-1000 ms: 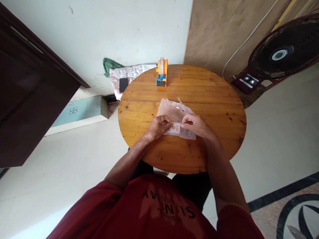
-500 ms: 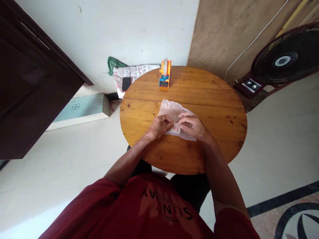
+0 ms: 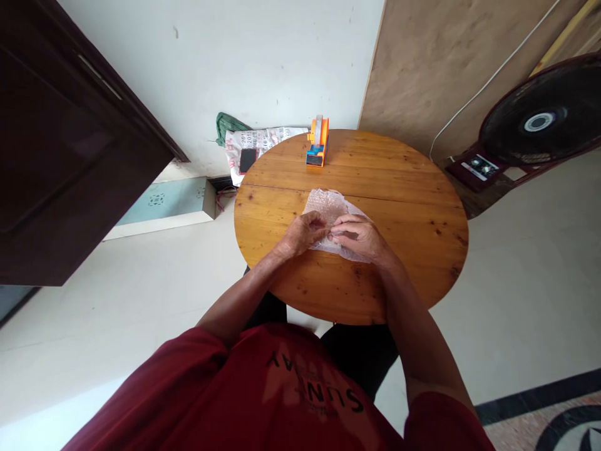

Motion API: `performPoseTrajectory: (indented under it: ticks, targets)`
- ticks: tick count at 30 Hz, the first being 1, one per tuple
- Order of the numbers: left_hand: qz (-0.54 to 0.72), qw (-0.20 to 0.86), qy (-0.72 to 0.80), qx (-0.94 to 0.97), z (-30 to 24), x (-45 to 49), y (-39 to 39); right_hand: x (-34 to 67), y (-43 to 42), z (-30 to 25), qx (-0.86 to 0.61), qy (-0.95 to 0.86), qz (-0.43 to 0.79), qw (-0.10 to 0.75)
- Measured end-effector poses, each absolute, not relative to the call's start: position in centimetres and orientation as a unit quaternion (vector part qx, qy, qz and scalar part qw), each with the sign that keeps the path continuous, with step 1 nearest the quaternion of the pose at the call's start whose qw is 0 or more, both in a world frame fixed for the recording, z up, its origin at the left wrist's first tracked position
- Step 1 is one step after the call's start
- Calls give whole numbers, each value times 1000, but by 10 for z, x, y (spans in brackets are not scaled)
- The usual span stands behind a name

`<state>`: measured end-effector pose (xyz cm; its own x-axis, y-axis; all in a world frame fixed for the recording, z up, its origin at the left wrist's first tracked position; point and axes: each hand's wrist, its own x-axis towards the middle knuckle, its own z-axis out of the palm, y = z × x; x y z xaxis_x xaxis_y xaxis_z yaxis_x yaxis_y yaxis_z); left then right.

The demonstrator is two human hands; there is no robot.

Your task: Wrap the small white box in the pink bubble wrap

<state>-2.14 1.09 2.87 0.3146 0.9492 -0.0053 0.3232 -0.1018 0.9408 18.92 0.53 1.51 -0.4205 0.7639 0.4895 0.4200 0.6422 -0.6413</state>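
Observation:
A crinkled sheet of clear bubble wrap (image 3: 326, 203) lies on the round wooden table (image 3: 404, 219), with a pale flat piece under the fingers. My left hand (image 3: 303, 233) rests on the wrap's left side, thumb and fingers pinched together near its middle. From the right, my right hand (image 3: 361, 237) reaches over the wrap with fingers bent and closed, its tips meeting those of the left. Whatever is between the fingertips is too small and covered to make out.
An orange and blue tape dispenser (image 3: 318, 143) stands at the table's far edge. Beyond the left rim are a printed plastic sack (image 3: 267, 136) and a dark phone (image 3: 247, 161). A black round fan (image 3: 539, 122) stands at the right, by the wall.
My right hand has moved left, so the fingertips of both hands now meet. The red print on the pale piece is now covered. The whole view has shifted slightly.

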Motion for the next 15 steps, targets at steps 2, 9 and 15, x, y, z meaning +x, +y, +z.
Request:
performPoseTrajectory:
  ticks: [2,9,15]
  targets:
    - [323,443,498,672,31,-30,9,189,5,14,-367,-808,228,400]
    - [269,474,524,655,30,-47,9,191,6,11,-373,-805,235,396]
    - [197,348,570,718,32,-37,15,190,8,9,-369,-806,239,396]
